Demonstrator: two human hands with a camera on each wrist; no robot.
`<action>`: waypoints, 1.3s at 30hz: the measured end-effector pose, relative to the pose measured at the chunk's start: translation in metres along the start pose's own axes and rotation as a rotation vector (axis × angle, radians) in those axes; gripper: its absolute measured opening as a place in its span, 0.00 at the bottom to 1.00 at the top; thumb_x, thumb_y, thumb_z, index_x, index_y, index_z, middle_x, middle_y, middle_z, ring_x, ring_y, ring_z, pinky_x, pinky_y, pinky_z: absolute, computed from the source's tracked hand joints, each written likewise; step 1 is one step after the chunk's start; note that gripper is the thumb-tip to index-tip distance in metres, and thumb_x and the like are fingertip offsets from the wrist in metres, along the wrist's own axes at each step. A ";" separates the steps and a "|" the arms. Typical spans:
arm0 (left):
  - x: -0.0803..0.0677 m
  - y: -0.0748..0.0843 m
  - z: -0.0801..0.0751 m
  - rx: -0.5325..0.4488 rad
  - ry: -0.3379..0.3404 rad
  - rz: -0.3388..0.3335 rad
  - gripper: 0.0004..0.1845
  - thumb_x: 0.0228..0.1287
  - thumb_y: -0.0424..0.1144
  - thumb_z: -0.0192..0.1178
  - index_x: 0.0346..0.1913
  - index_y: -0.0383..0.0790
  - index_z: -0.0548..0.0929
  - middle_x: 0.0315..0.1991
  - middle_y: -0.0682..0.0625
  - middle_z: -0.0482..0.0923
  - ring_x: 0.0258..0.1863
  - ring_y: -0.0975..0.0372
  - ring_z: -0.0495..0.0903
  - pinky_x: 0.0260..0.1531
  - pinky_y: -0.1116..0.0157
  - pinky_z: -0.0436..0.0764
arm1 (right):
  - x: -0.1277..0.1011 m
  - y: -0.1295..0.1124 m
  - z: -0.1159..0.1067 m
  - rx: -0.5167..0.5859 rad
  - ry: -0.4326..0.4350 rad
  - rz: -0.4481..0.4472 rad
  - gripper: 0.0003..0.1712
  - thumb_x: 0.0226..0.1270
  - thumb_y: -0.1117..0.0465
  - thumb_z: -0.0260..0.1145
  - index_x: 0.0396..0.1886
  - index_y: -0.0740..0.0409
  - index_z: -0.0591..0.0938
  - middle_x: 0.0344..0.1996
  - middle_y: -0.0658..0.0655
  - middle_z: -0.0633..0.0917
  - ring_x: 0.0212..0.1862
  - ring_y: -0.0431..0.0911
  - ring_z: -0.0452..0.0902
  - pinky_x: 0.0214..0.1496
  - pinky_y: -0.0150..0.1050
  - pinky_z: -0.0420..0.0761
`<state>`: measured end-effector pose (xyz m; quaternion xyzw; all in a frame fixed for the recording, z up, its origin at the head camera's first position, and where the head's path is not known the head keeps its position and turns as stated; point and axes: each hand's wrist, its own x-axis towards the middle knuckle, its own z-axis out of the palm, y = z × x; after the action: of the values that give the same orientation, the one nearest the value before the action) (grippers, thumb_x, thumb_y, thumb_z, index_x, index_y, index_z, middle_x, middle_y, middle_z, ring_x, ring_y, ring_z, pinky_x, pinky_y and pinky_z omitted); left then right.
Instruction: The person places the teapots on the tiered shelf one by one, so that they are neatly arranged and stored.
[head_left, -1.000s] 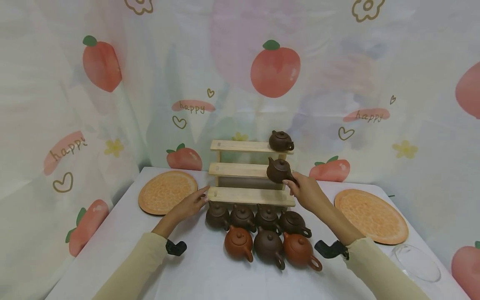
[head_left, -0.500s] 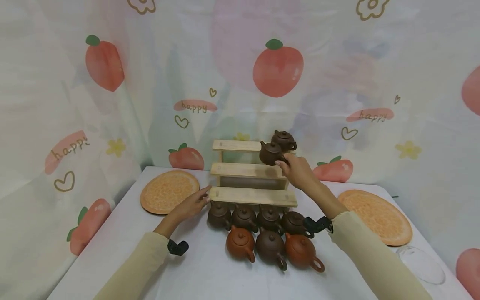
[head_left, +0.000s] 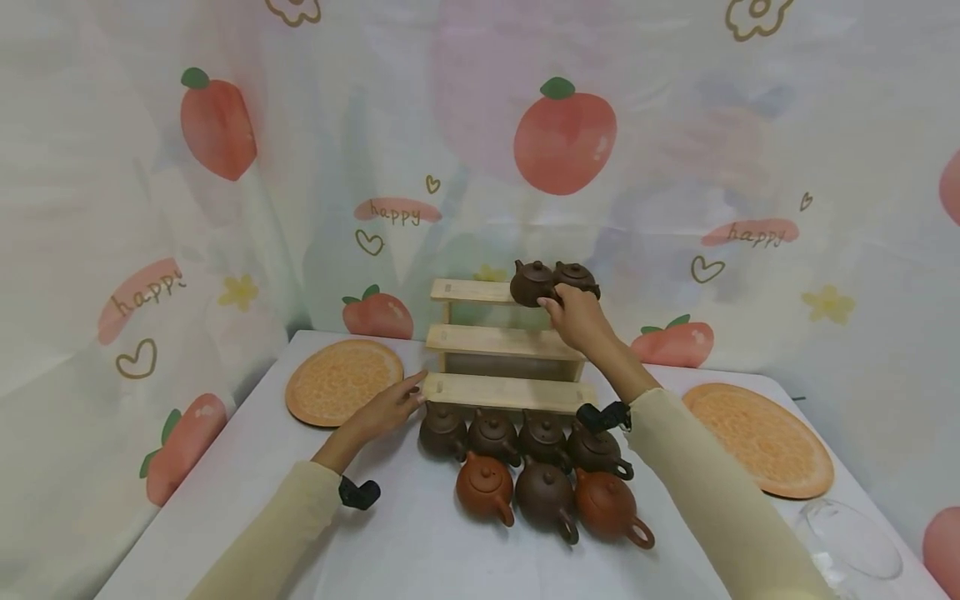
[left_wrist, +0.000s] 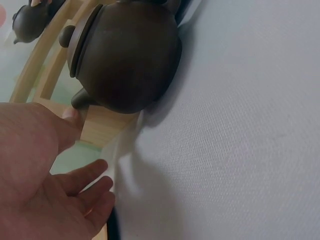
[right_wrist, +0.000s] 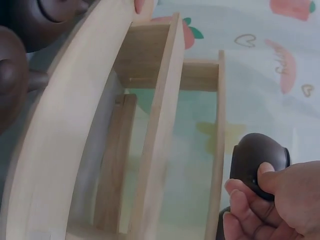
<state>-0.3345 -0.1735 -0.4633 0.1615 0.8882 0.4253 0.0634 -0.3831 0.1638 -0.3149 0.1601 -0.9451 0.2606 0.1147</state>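
Your right hand [head_left: 579, 318] pinches a held teapot [head_left: 532, 285], now raised beside another pot [head_left: 575, 272] on the top shelf [head_left: 472, 290], seemingly nearly placed, your left hand [head_left: 385, 411] spread.

Tiered pale-wood rack [head_left: 502, 340] stands between two round orange mats [head_left: 345, 382]; before it, two rows of round dark-brown and reddish-brown teapots [head_left: 544, 493].

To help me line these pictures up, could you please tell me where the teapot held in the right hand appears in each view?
Head: the held teapot is slightly right of centre, in the right hand.
Left wrist: small, in the top-left corner.
Right wrist: at lower right.
Shared landmark: the wooden rack, visible in all three.
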 end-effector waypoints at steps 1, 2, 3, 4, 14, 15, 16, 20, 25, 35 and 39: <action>0.000 0.000 0.000 0.001 0.001 -0.002 0.30 0.87 0.39 0.47 0.84 0.36 0.57 0.80 0.34 0.62 0.77 0.39 0.65 0.72 0.40 0.69 | 0.002 -0.001 0.001 0.002 -0.003 0.005 0.19 0.88 0.55 0.53 0.33 0.62 0.72 0.26 0.60 0.77 0.23 0.49 0.67 0.32 0.44 0.70; 0.000 -0.001 0.000 0.002 0.002 -0.004 0.30 0.87 0.39 0.47 0.84 0.37 0.57 0.80 0.34 0.62 0.77 0.39 0.65 0.72 0.40 0.69 | 0.005 -0.002 0.002 0.004 -0.005 0.011 0.20 0.88 0.55 0.53 0.33 0.62 0.72 0.26 0.60 0.76 0.23 0.49 0.67 0.32 0.44 0.69; 0.000 -0.001 0.000 0.001 0.004 -0.005 0.30 0.87 0.39 0.47 0.84 0.37 0.57 0.80 0.35 0.62 0.77 0.39 0.65 0.72 0.40 0.69 | 0.007 -0.003 0.003 0.003 -0.007 0.017 0.20 0.88 0.54 0.53 0.33 0.61 0.71 0.26 0.59 0.75 0.23 0.49 0.67 0.32 0.44 0.69; 0.000 -0.001 0.000 0.004 0.005 -0.001 0.30 0.87 0.39 0.47 0.84 0.36 0.57 0.80 0.34 0.62 0.77 0.39 0.66 0.72 0.40 0.69 | 0.009 -0.004 0.004 0.002 -0.009 0.025 0.20 0.88 0.54 0.53 0.33 0.61 0.71 0.26 0.59 0.74 0.23 0.49 0.66 0.32 0.44 0.69; 0.000 -0.001 -0.001 0.006 -0.002 0.003 0.30 0.87 0.41 0.47 0.84 0.37 0.57 0.80 0.35 0.62 0.77 0.40 0.66 0.72 0.41 0.69 | 0.027 -0.010 0.008 -0.026 -0.027 0.057 0.23 0.89 0.56 0.50 0.63 0.73 0.77 0.44 0.71 0.86 0.44 0.63 0.84 0.50 0.56 0.81; 0.000 -0.001 -0.001 0.003 -0.005 0.001 0.30 0.87 0.41 0.47 0.84 0.37 0.57 0.81 0.35 0.62 0.77 0.40 0.66 0.73 0.41 0.69 | 0.028 -0.010 0.008 -0.026 -0.030 0.060 0.23 0.89 0.56 0.50 0.62 0.72 0.77 0.44 0.71 0.86 0.44 0.64 0.84 0.50 0.56 0.81; 0.000 -0.001 -0.001 0.005 -0.005 0.003 0.30 0.87 0.41 0.47 0.84 0.37 0.57 0.81 0.35 0.61 0.77 0.40 0.66 0.73 0.41 0.69 | 0.029 -0.011 0.008 -0.028 -0.030 0.060 0.22 0.89 0.57 0.50 0.62 0.72 0.78 0.43 0.70 0.88 0.44 0.63 0.85 0.51 0.56 0.82; -0.001 0.000 -0.001 0.010 -0.004 0.000 0.30 0.87 0.41 0.47 0.84 0.37 0.57 0.81 0.35 0.61 0.77 0.40 0.65 0.74 0.41 0.67 | 0.033 -0.013 0.009 -0.025 -0.044 0.073 0.19 0.89 0.56 0.51 0.50 0.69 0.79 0.38 0.67 0.89 0.42 0.61 0.85 0.50 0.55 0.82; -0.002 0.001 -0.002 0.016 0.002 -0.008 0.30 0.87 0.41 0.47 0.84 0.37 0.57 0.81 0.34 0.61 0.78 0.39 0.64 0.74 0.41 0.66 | 0.037 -0.012 0.011 -0.033 -0.062 0.089 0.24 0.89 0.55 0.51 0.65 0.72 0.77 0.40 0.67 0.90 0.52 0.64 0.84 0.62 0.59 0.80; -0.002 0.003 -0.002 0.011 -0.003 0.013 0.30 0.87 0.39 0.46 0.84 0.34 0.57 0.81 0.34 0.60 0.78 0.38 0.64 0.74 0.40 0.66 | 0.041 -0.014 0.011 -0.028 -0.098 0.118 0.32 0.89 0.53 0.52 0.77 0.74 0.67 0.42 0.68 0.91 0.61 0.65 0.81 0.70 0.60 0.75; -0.003 0.003 -0.003 0.013 -0.006 0.013 0.30 0.87 0.39 0.46 0.84 0.34 0.57 0.81 0.34 0.60 0.77 0.38 0.64 0.74 0.40 0.66 | 0.042 -0.015 0.011 -0.028 -0.099 0.123 0.33 0.88 0.53 0.53 0.77 0.75 0.66 0.42 0.68 0.91 0.65 0.66 0.78 0.72 0.60 0.75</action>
<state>-0.3320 -0.1748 -0.4591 0.1691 0.8898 0.4192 0.0624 -0.4181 0.1355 -0.3045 0.1127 -0.9613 0.2455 0.0537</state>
